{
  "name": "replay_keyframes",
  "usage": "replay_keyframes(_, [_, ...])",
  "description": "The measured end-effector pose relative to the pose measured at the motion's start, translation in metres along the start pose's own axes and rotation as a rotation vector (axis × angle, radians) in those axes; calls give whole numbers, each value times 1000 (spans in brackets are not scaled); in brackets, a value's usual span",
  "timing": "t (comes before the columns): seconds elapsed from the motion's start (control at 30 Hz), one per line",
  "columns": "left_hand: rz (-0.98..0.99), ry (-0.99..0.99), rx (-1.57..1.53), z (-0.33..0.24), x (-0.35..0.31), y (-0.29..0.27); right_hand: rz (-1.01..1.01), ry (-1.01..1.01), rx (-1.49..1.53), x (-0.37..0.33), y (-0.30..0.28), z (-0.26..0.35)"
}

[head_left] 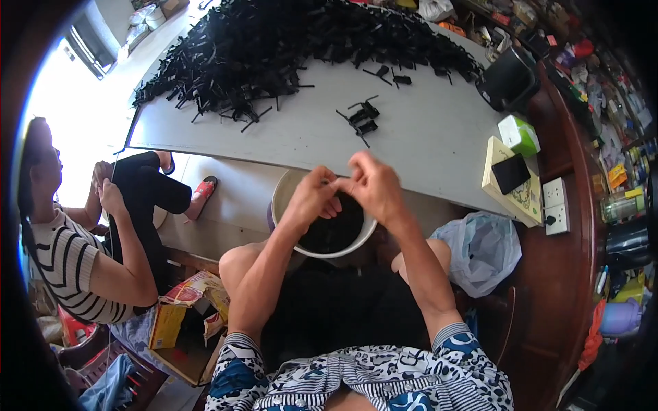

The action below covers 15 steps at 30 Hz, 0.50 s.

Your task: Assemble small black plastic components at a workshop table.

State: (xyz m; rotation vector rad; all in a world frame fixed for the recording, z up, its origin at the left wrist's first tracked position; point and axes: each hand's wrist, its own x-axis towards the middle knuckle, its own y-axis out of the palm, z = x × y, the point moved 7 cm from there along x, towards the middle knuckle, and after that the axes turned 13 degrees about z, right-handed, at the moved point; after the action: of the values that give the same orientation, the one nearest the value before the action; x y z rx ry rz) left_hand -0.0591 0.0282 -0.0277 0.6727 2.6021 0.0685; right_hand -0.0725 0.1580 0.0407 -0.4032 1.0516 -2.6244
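My left hand [315,198] and my right hand [374,188] meet over a white bucket [282,198] between my knees, in front of the table's near edge. The fingers of both are bent and pinched close together. Anything between them is too small or hidden to make out. Dark contents [327,236] lie inside the bucket; their kind cannot be told. On the table beyond my hands lie a few loose black plastic parts [363,122] with thin prongs. Behind them spreads a large heap of similar black parts [253,58].
The grey-white table [295,133] stretches ahead. At its right are a black container [508,79], a green-white box [519,135], a phone [511,175] on a boxed item and a power socket [556,206]. A plastic bag [480,250] hangs right; a person [82,253] sits left beside a cardboard box [179,335].
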Motion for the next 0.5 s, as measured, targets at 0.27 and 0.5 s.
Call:
replay_keyframes(0.27, [-81, 232, 640, -11, -6, -2, -116, 165, -672, 81, -5, -35])
replay_keyframes(0.5, [-59, 307, 531, -28, -16, -10, -77, 188, -607, 87, 1, -28])
